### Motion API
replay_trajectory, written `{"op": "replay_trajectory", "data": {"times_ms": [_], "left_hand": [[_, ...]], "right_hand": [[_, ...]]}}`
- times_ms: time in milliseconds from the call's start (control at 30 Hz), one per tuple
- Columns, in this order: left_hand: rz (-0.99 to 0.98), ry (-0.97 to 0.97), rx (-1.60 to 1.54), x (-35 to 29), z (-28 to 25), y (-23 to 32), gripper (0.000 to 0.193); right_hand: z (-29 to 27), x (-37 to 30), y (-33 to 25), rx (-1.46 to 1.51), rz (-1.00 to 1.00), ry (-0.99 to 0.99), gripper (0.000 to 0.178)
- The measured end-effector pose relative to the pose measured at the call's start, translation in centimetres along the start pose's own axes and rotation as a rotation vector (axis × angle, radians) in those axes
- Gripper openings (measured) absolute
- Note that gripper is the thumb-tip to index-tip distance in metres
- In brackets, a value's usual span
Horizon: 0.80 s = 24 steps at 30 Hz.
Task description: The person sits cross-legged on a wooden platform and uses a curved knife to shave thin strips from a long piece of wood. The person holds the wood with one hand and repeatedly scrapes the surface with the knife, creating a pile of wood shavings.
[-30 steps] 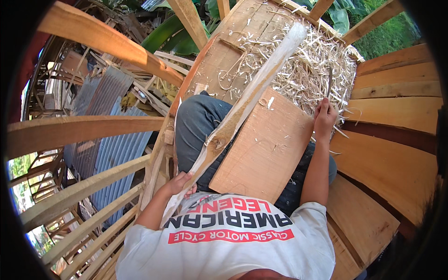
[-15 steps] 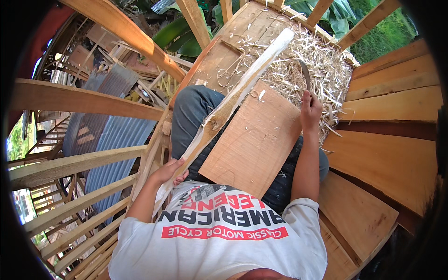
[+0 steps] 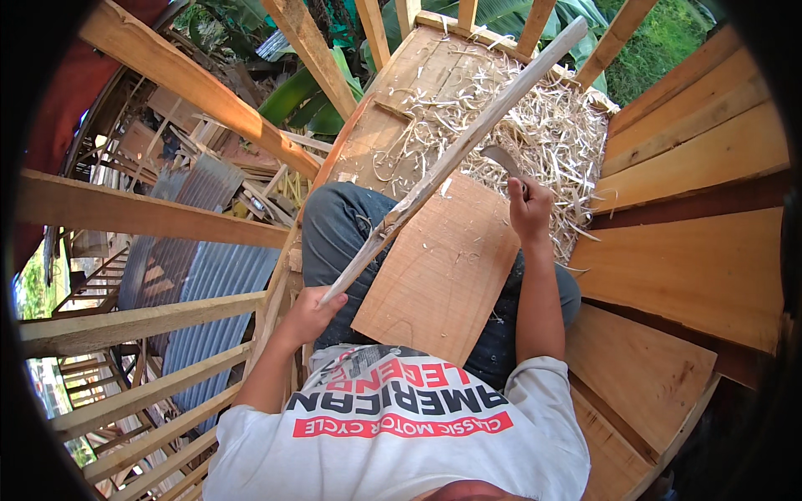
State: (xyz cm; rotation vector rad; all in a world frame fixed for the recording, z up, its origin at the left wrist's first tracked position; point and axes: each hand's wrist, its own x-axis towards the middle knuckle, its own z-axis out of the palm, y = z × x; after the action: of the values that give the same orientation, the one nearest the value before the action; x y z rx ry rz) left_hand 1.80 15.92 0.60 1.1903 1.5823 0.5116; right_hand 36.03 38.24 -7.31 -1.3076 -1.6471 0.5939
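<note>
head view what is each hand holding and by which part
Left hand: long pale wooden stick, by its near end. Right hand: curved grey metal blade, by its near end.

Wood shavings [image 3: 555, 138] across plank floor [image 3: 428, 60]

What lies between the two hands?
In the head view, the flat wooden board lies between the left hand and right hand, with some jeans showing near the left.

Stick [image 3: 464, 147] rough wood; board [image 3: 439, 263] smooth, matt wood; knife blade [image 3: 501, 157] metal
</note>
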Motion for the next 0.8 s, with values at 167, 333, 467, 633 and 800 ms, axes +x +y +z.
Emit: {"op": "replay_trajectory", "data": {"times_ms": [167, 333, 467, 633, 800], "left_hand": [[-0.048, 0.096, 0.199, -0.3, 1.0, -1.2, 0.043], [-0.117, 0.189, 0.247, -1.4, 2.2, -1.8, 0.043], [-0.16, 0.215, 0.198, -2.4, 2.7, -3.2, 0.045], [-0.209, 0.129, 0.029, -2.6, 2.9, -5.2, 0.049], [-0.171, 0.12, 0.031, -1.9, 3.1, -5.0, 0.051]], "right_hand": [[0.5, -0.4, -1.0, -0.061, -0.011, -0.068, 0.051], [0.8, -0.6, -2.5, -0.166, 0.012, -0.141, 0.054], [1.7, -1.3, -3.7, -0.277, -0.015, -0.243, 0.054], [4.0, -4.0, -6.9, -0.321, -0.08, -0.426, 0.055], [5.7, -5.5, -8.6, -0.443, -0.091, -0.535, 0.053]]}}
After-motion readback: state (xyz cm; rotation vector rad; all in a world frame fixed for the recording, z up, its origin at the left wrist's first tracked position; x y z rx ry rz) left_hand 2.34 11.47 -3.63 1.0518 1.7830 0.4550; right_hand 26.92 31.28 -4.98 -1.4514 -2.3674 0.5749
